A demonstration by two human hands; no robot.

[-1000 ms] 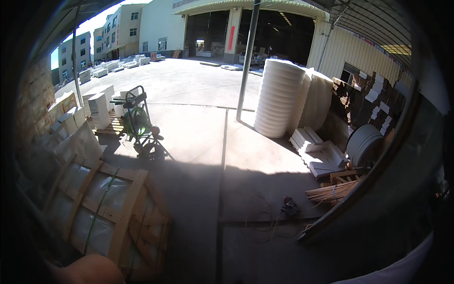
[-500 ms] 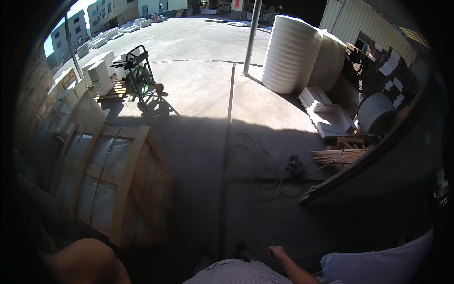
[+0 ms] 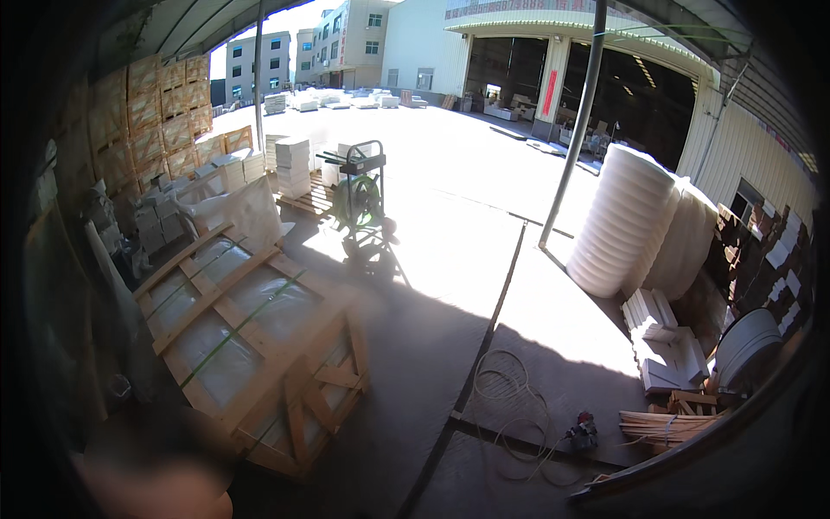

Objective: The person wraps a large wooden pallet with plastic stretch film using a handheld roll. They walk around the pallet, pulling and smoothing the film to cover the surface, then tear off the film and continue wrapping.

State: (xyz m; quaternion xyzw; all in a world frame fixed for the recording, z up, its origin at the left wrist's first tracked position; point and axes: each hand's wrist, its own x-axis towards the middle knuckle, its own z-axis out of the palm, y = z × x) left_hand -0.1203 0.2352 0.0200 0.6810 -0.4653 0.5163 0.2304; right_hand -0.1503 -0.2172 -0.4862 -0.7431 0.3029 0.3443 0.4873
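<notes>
Neither of my hands shows now. A blurred, skin-coloured rounded part of my left arm [image 3: 160,484] fills the lower left corner, close to the camera; its hand cannot be made out. Nearest to it is a large wooden crate [image 3: 298,368], whose slats hold wrapped, clear-filmed contents. Green straps [image 3: 216,346] run across its top. Beyond the crate stands a wheeled strapping cart [image 3: 363,164] with a reel of green band.
On the floor to the right lie a coiled pale hose [image 3: 519,415] and a small red-and-dark tool [image 3: 584,430]. Wood strips [image 3: 661,426], white slabs [image 3: 661,359] and tall foam rolls [image 3: 621,225] stand along the right, near a metal post [image 3: 575,121]. Stacked crates [image 3: 147,121] rise at left.
My view has tilted up and swung left, so the yard and buildings show more. My right hand, closed at the lower edge before, has left the picture, and my left arm is now blurred.
</notes>
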